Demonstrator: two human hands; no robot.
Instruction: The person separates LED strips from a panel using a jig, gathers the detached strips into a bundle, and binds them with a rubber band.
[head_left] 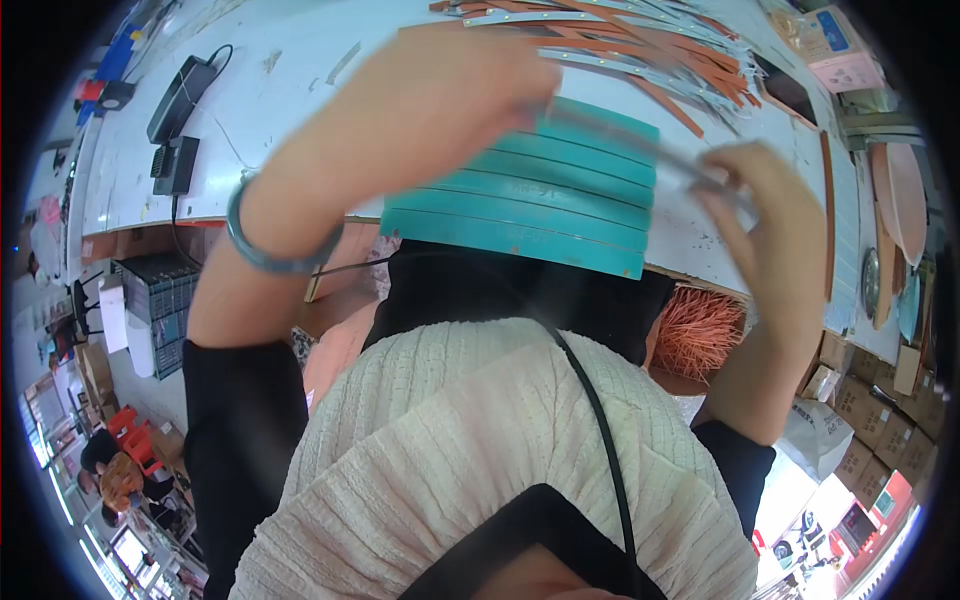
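My left hand [480,95], blurred, is closed around one end of a thin, greyish-brown strip [630,137]. The strip slants down to the right, in front of a teal slotted board [560,190]. At its other end, my right hand [765,195] pinches it between thumb and fingers. The board rests at the table's near edge, and its several long bars run side by side. My left forearm covers the board's upper left part. Motion blur hides the strip's details.
Orange and white LED strips [640,50] lie heaped at the table's back. A black power adapter [173,165] with cables sits on the left. Below the table edge is a bundle of orange strands [700,335]. Cardboard boxes [875,420] stand at right.
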